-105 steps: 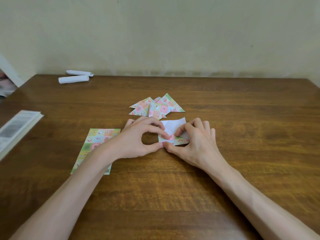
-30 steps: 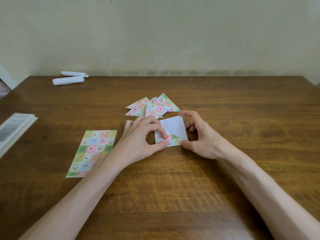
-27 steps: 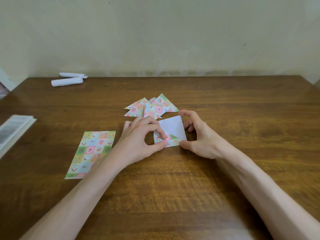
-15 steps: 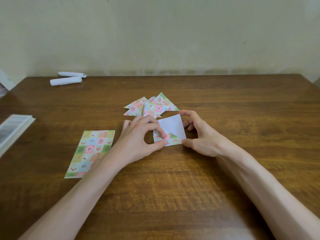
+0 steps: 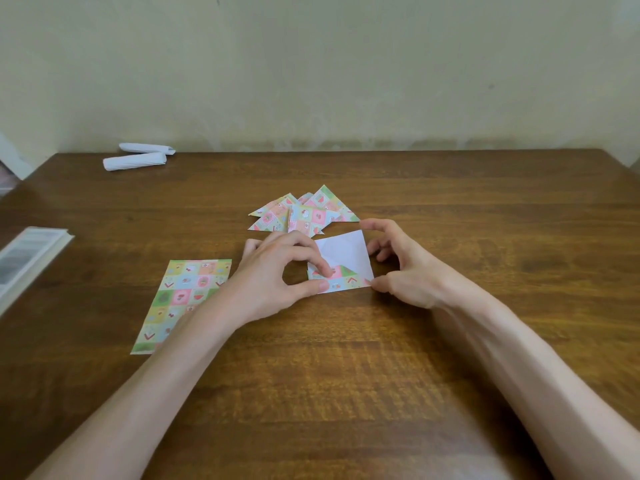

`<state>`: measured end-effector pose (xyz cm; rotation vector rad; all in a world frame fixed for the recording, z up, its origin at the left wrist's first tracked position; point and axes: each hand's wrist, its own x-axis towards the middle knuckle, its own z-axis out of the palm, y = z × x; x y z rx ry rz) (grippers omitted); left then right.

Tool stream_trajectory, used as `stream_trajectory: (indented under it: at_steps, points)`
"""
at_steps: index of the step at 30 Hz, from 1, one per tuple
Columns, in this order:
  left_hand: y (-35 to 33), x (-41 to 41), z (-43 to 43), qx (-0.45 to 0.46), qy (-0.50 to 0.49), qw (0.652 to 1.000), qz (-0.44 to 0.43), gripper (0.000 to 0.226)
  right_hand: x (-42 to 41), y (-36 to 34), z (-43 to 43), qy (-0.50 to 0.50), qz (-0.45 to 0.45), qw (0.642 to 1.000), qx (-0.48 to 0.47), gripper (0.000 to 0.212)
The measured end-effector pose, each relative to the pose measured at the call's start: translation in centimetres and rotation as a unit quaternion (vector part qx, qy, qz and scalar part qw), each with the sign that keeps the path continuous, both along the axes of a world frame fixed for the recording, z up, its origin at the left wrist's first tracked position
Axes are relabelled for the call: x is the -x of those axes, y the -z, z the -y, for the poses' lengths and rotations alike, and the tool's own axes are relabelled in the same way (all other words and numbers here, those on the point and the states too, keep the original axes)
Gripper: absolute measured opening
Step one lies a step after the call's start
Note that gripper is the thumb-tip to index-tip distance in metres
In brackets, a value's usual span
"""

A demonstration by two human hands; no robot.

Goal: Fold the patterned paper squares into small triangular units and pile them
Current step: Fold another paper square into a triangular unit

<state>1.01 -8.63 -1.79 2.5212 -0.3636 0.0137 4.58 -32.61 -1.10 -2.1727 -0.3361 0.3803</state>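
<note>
Fingers [image 5: 313, 259] of your left hand [image 5: 273, 275] are curled, index and thumb pinching the left edge of the paper square [image 5: 346, 251] and pinning it to the counter [image 5: 346, 382]. Your right hand [image 5: 408, 271] is half closed around the right edge. Its thumb tip is at the lower right corner and its index tip at the upper right corner, though contact at that upper corner cannot be confirmed.

Change noted: a few seconds ago your right hand lay over the sheet, pressing it. It has since come off the surface and drawn back to the right edge, exposing the white face. In the last second it has barely shifted, and the left hand has held its pinch throughout.

Finding: the near edge now shows a patterned strip with a small patterned triangle above it, so the first crease appears set. In my judgement you are lined up to bring the upper right corner over next.

The paper square lies white side up at mid-counter, just in front of the pile of folded triangles [image 5: 308, 216]. The unfolded patterned sheet [image 5: 187, 296] lies to your left, partly under your left forearm. This unit is well short of finished and has not yet joined the pile.
</note>
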Motion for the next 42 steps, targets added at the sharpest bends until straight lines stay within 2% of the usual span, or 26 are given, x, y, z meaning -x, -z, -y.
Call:
stream_trajectory:
  at_steps: [4,12,17,19,26,35,38,42]
  points:
    - [-0.5,-0.1,-0.4,-0.003,0.016,0.999,-0.031,0.012,0.1,-0.3,0.1,-0.007,-0.007,1.000,0.015,0.086]
    - [-0.3,-0.3,-0.7,-0.005,0.023,0.999,-0.027,0.013,0.4,0.1,0.1,-0.019,0.034,0.998,0.042,0.085]
    - [0.6,0.3,0.3,0.008,-0.008,1.000,0.024,0.007,0.6,0.2,-0.1,-0.012,0.042,0.998,0.037,0.083]
    - [0.8,0.3,0.8,0.006,-0.019,0.999,0.049,0.010,0.9,0.0,-0.4,0.000,0.055,0.997,0.056,0.084]
    - [0.9,0.2,0.7,-0.003,-0.016,0.998,0.057,0.013,1.3,-0.1,-1.5,0.027,0.089,0.991,0.100,0.086]
    - [0.4,0.0,-0.6,-0.027,0.030,0.999,0.019,0.012,1.5,0.3,-2.2,0.047,0.111,0.985,0.123,0.091]
    - [0.3,0.0,-0.9,-0.028,0.046,0.998,0.014,0.014,1.7,0.5,-1.9,0.048,0.120,0.988,0.088,0.085]
    - [0.3,0.1,-1.0,-0.031,0.066,0.997,0.020,0.015,1.4,1.1,-1.2,0.069,0.126,0.988,-0.055,0.064]
